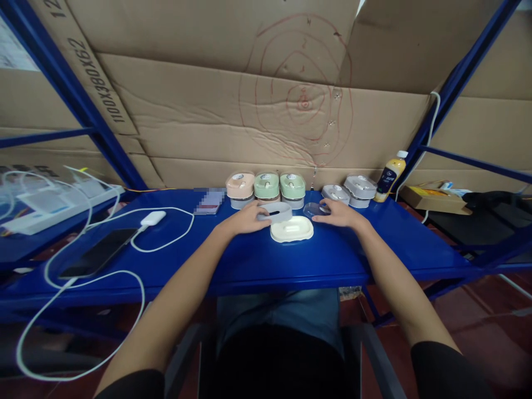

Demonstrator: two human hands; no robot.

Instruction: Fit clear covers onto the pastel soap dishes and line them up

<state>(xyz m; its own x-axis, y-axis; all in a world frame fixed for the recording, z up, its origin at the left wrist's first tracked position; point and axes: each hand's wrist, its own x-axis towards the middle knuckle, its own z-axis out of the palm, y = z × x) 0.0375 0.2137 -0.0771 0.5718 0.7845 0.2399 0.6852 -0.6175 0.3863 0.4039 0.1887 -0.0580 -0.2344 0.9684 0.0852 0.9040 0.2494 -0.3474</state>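
My left hand (245,219) grips the left end of a grey oval ring-shaped container part (277,211) on the blue shelf (257,260). A cream oval lid (292,229) lies flat just in front of that part, between my hands. My right hand (338,213) rests on the shelf with its fingers on a small clear round piece (312,209). Behind my hands stand a pink container (240,187), two green containers (266,186) (292,187) and two grey ones (335,194) (359,188).
A yellow bottle (390,176) stands at the back right. On the left lie a black phone (100,252), a white charger (153,218) and looping white cable (62,288). Cardboard (257,105) forms the back wall. A cardboard box (436,199) sits on the right shelf.
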